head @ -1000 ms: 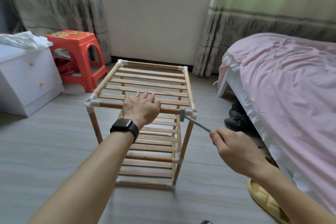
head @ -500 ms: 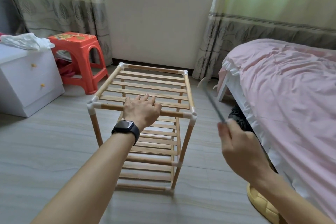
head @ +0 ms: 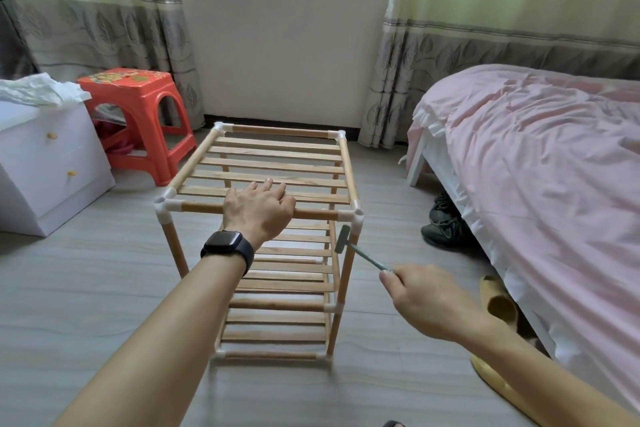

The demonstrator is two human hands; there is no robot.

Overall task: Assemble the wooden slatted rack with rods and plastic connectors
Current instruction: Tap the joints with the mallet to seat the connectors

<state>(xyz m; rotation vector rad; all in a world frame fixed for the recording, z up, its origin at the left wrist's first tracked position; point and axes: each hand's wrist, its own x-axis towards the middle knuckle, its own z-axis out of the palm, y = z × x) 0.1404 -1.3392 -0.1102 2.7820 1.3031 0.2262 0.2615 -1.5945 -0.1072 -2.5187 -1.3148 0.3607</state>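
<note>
1. A wooden slatted rack stands upright on the grey floor. It is in the open middle, between a white drawer unit at the left edge and a pink-covered bed along the right edge.
2. The rack shows three slatted tiers, joined by wooden rods and white plastic corner pieces.
3. The left hand, with a black watch on its wrist, rests on the near top rod. Its fingers lie close together, reaching forward over the nearest slat.
4. The right hand pinches the thin handle of a small green hammer between the thumb and curled fingers.
5. The hammer head sits just beside the near right upright, just below the top corner connector. Whether it touches the wood cannot be told.
6. A red plastic stool stands toward the far left corner of the floor. Dark shoes and a yellow slipper lie at the bed's edge.
</note>
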